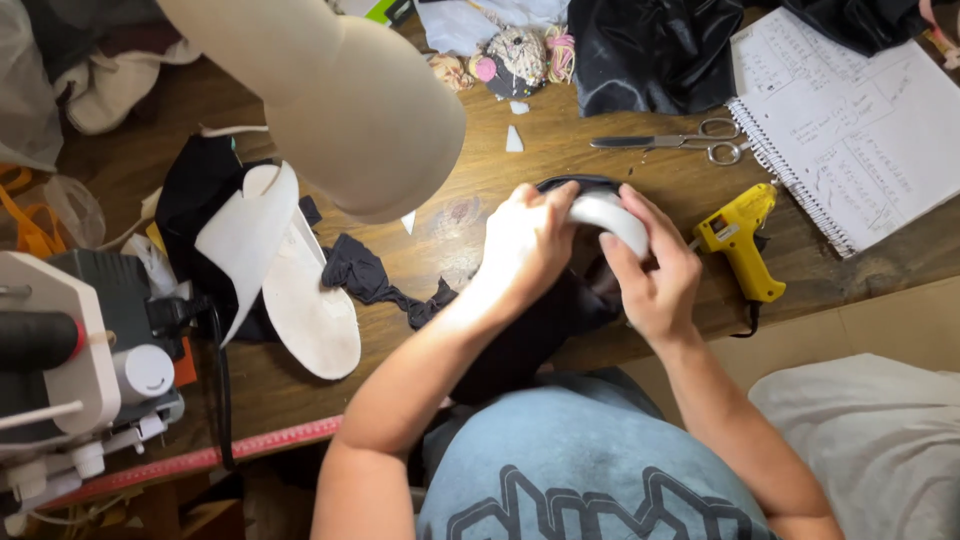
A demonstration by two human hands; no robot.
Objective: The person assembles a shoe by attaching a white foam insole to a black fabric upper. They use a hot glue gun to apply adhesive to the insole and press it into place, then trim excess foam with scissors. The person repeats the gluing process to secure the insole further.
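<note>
While gripped bothhanded, white piece [610, 215] near table edge [800, 300].

Plastic bag [22, 85]: top-left corner, on the heap beside the table - translucent, grey-white, crumpled, cut by the frame.
Green pack [384, 10]: top edge, behind the tan rounded form - only 1 corner shows, bright green with white; its kind cannot be told.
Cardboard [900, 320]: right, just below the table edge - flat, plain tan, 1 straight fold line; whether it is a box cannot be told.
</note>
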